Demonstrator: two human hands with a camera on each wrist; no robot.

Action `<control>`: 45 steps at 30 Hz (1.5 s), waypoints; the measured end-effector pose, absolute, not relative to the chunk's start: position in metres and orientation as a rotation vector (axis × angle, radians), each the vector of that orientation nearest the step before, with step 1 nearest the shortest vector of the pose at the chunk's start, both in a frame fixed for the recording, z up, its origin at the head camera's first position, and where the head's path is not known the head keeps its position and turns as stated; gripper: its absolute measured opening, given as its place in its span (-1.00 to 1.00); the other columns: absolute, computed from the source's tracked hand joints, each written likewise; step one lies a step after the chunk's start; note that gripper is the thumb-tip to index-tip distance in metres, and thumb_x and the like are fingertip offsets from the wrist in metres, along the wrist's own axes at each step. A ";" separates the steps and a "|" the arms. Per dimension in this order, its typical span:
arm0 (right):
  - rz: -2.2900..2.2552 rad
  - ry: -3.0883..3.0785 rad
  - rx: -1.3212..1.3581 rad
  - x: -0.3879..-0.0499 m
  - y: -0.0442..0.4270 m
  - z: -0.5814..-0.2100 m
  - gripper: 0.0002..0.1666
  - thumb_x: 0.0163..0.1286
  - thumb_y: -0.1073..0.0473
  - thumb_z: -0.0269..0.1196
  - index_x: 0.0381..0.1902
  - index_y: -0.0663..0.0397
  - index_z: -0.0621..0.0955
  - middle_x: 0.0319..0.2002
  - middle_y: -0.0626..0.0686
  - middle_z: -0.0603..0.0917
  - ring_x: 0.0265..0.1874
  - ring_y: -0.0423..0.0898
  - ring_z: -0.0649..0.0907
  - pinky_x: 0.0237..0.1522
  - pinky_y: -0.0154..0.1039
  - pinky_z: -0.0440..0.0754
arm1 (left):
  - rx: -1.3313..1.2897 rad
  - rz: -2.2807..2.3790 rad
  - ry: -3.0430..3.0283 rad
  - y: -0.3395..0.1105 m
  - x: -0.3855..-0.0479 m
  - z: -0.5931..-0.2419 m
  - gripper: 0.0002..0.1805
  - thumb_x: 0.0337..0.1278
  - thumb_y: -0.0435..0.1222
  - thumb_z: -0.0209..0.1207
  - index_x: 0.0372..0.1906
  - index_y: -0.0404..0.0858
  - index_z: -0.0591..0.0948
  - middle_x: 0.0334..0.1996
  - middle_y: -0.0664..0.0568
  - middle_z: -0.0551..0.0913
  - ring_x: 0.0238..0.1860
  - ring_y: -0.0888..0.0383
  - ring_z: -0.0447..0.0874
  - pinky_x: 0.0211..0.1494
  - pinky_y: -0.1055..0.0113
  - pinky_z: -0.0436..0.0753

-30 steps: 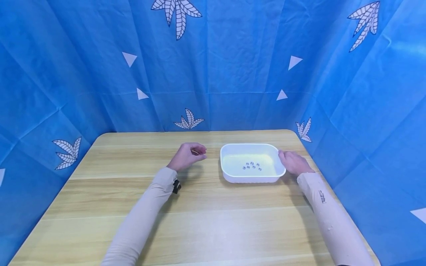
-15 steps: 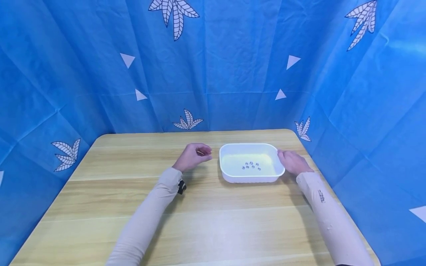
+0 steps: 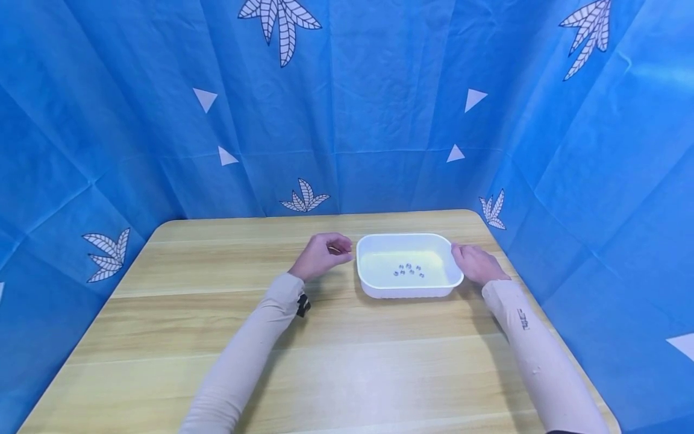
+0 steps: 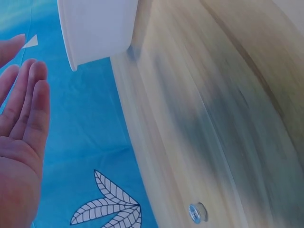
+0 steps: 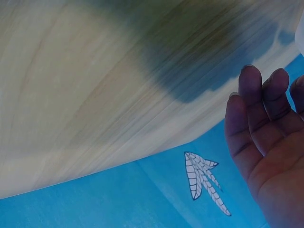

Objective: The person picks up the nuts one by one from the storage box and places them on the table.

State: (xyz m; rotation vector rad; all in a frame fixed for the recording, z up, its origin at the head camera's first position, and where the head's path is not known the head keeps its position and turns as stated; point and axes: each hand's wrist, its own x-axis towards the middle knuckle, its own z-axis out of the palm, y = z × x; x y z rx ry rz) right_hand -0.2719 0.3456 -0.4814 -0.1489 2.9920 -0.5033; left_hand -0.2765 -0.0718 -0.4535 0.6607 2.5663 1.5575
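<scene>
In the head view my left hand (image 3: 321,255) hovers just left of the white tray (image 3: 410,293), its thumb and fingers apart with nothing between them. My right hand (image 3: 477,264) holds the tray's right rim; its thumb contact is partly hidden. Several small shiny pieces (image 3: 409,266) lie on the tray floor. The left wrist view shows the left palm (image 4: 21,137) with extended fingers, below the tray (image 4: 97,33). One small metallic piece (image 4: 195,213) sits on the wood there. In the right wrist view the right hand (image 5: 273,142) has slightly bent fingers.
The wooden table (image 3: 347,361) extends in front of the tray and to its left. A blue patterned cloth (image 3: 379,108) hangs behind the table and along both sides.
My left hand has moved right, closer to the tray's left rim. My right hand stays at the right rim, and the tray keeps its place.
</scene>
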 end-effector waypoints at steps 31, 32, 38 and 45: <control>-0.538 2.990 -0.131 -0.268 0.348 -0.480 0.02 0.62 -0.32 -0.60 0.19 0.29 0.59 0.27 0.42 0.59 0.30 0.44 0.53 0.31 0.37 0.50 | 0.847 1.385 2.557 -0.014 -0.273 -0.454 -0.72 0.17 -0.35 0.43 -0.01 -0.27 0.73 -0.09 -0.14 0.80 -0.09 0.10 0.76 0.11 0.25 0.74; -0.541 2.990 -0.132 -0.268 0.348 -0.480 0.02 0.62 -0.32 -0.59 0.19 0.29 0.59 0.27 0.42 0.59 0.30 0.44 0.53 0.31 0.37 0.50 | 0.850 1.374 2.558 -0.012 -0.273 -0.454 -0.72 0.17 -0.35 0.43 -0.01 -0.26 0.73 -0.09 -0.13 0.80 -0.09 0.11 0.76 0.12 0.25 0.74; -0.557 2.993 -0.128 -0.267 0.346 -0.478 -0.03 0.64 -0.29 -0.56 0.09 0.26 0.61 0.21 0.40 0.63 0.27 0.42 0.56 0.31 0.36 0.50 | 0.897 1.343 2.540 -0.004 -0.275 -0.454 -0.68 0.17 -0.38 0.41 0.03 -0.36 0.70 -0.06 -0.21 0.79 -0.08 0.07 0.76 0.13 0.23 0.74; -0.556 2.981 -0.131 -0.266 0.343 -0.477 -0.03 0.64 -0.28 -0.56 0.12 0.27 0.61 0.24 0.40 0.61 0.30 0.41 0.53 0.34 0.37 0.47 | 0.905 1.315 2.527 0.002 -0.277 -0.457 -0.67 0.15 -0.42 0.42 0.03 -0.40 0.69 -0.05 -0.27 0.77 -0.08 0.06 0.76 0.14 0.26 0.72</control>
